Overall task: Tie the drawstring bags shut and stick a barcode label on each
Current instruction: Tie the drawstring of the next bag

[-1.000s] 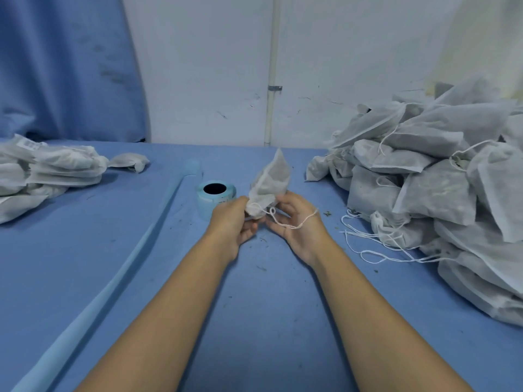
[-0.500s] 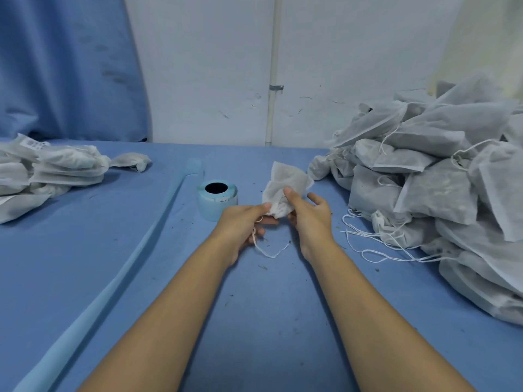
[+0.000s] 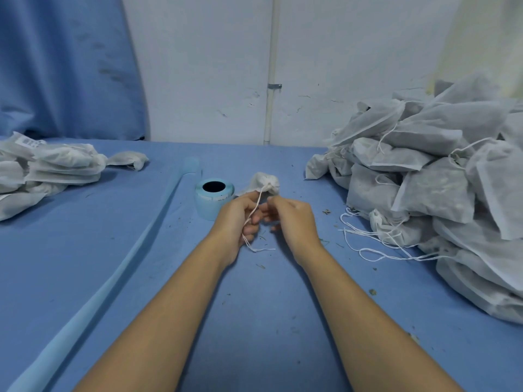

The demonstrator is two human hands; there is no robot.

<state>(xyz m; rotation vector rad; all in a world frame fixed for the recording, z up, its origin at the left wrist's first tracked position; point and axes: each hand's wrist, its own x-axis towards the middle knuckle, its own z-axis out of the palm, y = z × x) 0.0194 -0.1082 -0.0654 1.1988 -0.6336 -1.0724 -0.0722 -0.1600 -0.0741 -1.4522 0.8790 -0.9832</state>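
A small white drawstring bag (image 3: 264, 182) lies on the blue table just beyond my hands, its mouth bunched together. Its white drawstring (image 3: 252, 215) runs from the bag down through the curled fingers of my left hand (image 3: 236, 222) and trails onto the table. My right hand (image 3: 293, 219) is close beside the left, fingers curled, its fingertips at the string near the bag; whether they pinch it is unclear. A light blue roll of barcode labels (image 3: 213, 200) stands upright just left of the bag.
A big heap of white drawstring bags (image 3: 441, 176) with loose strings fills the right side. A smaller stack of bags (image 3: 53, 168), one showing a label, lies at far left. A long pale blue strip (image 3: 135, 247) runs diagonally across the blue table (image 3: 268, 321).
The bag has gone from held upright between both hands to lying on the table beyond them. The drawstring is now drawn out toward me through my left hand, and the bag's mouth is gathered.
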